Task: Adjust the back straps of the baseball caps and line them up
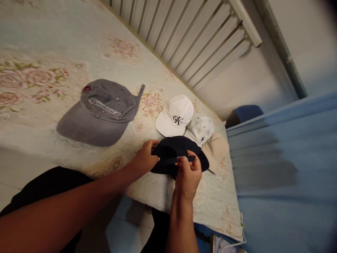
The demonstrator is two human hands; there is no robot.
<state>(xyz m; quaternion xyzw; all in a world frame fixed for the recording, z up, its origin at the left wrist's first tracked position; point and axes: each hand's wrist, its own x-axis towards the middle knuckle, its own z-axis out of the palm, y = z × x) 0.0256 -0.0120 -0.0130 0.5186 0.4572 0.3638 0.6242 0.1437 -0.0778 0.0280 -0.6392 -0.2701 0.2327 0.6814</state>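
A black baseball cap [181, 143] is held between my two hands above the near edge of the bed, its back opening turned toward me. My left hand [146, 157] grips the cap's left side, with the thumb near the end of the back strap. My right hand [189, 174] pinches the dark strap [168, 161] at its right part, by a small metal bit. Just beyond the black cap lie a white cap [179, 109] with black letters, another white cap [201, 126] with a small blue emblem, and a beige cap [218, 146].
A grey cap [105, 112] with white lettering lies at the left, its strap sticking out. Floral cloth [86, 45] covers the bed. Metal rails [179, 35] run along the far side, and a blue curtain [279, 168] hangs at the right. A dark blue object [246, 114] sits in the corner.
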